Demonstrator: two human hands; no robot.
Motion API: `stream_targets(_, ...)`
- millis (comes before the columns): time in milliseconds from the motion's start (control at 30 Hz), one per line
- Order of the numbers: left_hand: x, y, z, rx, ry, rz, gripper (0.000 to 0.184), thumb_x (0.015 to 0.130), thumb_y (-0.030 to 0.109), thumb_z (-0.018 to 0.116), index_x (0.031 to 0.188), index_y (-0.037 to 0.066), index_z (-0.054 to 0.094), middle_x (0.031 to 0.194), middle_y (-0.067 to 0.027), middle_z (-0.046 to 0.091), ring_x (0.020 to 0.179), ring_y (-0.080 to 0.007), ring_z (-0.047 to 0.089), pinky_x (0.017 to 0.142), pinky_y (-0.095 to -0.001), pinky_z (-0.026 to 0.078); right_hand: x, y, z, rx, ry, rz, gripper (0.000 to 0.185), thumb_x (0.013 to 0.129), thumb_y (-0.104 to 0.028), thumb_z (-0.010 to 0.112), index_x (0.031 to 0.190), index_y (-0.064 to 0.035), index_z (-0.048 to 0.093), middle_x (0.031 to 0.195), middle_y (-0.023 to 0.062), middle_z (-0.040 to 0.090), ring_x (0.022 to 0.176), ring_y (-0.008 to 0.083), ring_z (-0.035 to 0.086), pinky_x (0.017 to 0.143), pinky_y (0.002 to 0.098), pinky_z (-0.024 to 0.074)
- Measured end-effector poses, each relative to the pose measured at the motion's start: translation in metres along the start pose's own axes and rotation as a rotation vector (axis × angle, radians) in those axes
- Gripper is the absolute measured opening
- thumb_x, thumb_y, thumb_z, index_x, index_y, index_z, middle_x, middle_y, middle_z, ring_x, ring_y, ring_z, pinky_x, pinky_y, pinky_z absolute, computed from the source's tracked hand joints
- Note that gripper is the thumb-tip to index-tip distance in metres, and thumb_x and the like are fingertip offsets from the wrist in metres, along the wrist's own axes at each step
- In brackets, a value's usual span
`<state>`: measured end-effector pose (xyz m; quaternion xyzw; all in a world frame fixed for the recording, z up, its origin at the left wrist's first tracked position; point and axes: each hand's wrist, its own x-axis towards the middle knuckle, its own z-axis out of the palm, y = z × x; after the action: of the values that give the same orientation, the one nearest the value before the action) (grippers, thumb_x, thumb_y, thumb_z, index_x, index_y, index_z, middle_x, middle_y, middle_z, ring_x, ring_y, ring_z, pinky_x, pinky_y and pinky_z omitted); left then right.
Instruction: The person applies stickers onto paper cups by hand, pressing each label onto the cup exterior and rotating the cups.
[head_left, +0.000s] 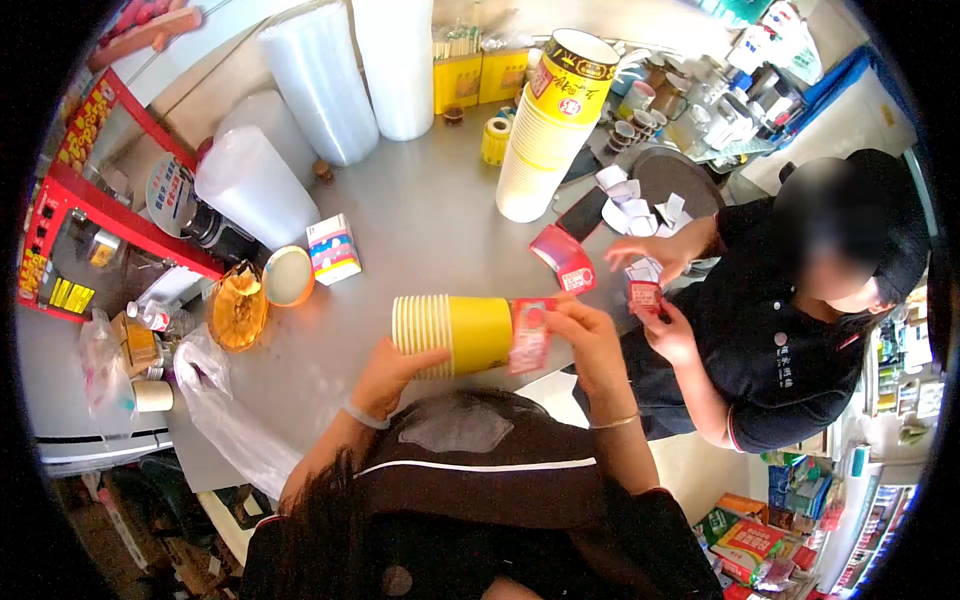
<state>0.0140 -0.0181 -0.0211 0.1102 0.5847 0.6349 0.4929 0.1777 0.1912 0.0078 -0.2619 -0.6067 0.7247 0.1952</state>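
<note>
A sideways stack of yellow paper cups (478, 335) lies in my left hand (385, 375), its fingers wrapped round the pale rims at the left end. My right hand (588, 340) pinches a red and pink printed card (530, 336) against the right end of the stack. More red cards (568, 262) lie on the grey table just beyond my right hand. A tall upright stack of cups (545, 130), yellow and black at the top, stands farther back.
At the right a co-worker (800, 330) in black holds a small red card (645, 296). White paper pieces (630, 208) lie near a dark round tray. Plastic-wrapped rolls (258, 185), a tissue box (333, 249) and a plastic bag (225, 410) are at the left.
</note>
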Motion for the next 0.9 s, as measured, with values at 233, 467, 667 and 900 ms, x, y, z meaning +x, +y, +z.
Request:
stream_targets(233, -0.015, 0.009, 0.006, 0.261, 0.034, 0.091, 0.031, 0.074, 0.012, 0.074, 0.101, -0.002, 0.066, 0.091, -0.0062, 0.068, 0.079, -0.013, 0.063, 0.072, -0.0284, 0.051, 0.016, -0.001, 0.035, -0.236, -0.036, -0.053, 0.012, 0.082, -0.007, 0.066, 0.076, 0.0034, 0.063, 0.088, 0.0018, 0.059, 0.081, 0.0088, 0.054, 0.072, 0.0216, 0.0413)
stream_targets(467, -0.018, 0.012, 0.011, 0.231, 0.043, 0.085, 0.034, 0.074, 0.008, 0.075, 0.105, -0.001, 0.063, 0.097, -0.0082, 0.068, 0.084, -0.0158, 0.065, 0.078, -0.0307, 0.052, 0.011, 0.007, 0.041, -0.554, 0.109, -0.336, 0.016, 0.077, -0.013, 0.071, 0.076, -0.0003, 0.062, 0.085, 0.0073, 0.061, 0.077, 0.0198, 0.058, 0.072, 0.029, 0.0454)
stream_targets(667, -0.02, 0.01, 0.012, 0.201, 0.039, 0.042, 0.036, 0.073, 0.008, 0.076, 0.105, 0.0, 0.062, 0.097, -0.0082, 0.068, 0.084, -0.0157, 0.065, 0.078, -0.0305, 0.052, 0.007, -0.005, 0.042, -1.077, 0.142, -0.612, 0.022, 0.074, -0.015, 0.073, 0.089, -0.0032, 0.062, 0.103, 0.0103, 0.059, 0.098, 0.0299, 0.054, 0.084, 0.0405, 0.0429)
stream_targets(900, -0.023, 0.009, 0.015, 0.324, 0.069, 0.107, 0.034, 0.073, 0.011, 0.077, 0.102, -0.001, 0.064, 0.093, -0.0083, 0.068, 0.08, -0.0149, 0.065, 0.073, -0.0302, 0.053, 0.012, 0.005, 0.043, -1.102, -0.064, -0.59, 0.042, 0.081, -0.023, 0.064, 0.117, -0.0027, 0.056, 0.126, 0.0151, 0.052, 0.116, 0.0381, 0.047, 0.096, 0.0498, 0.0382)
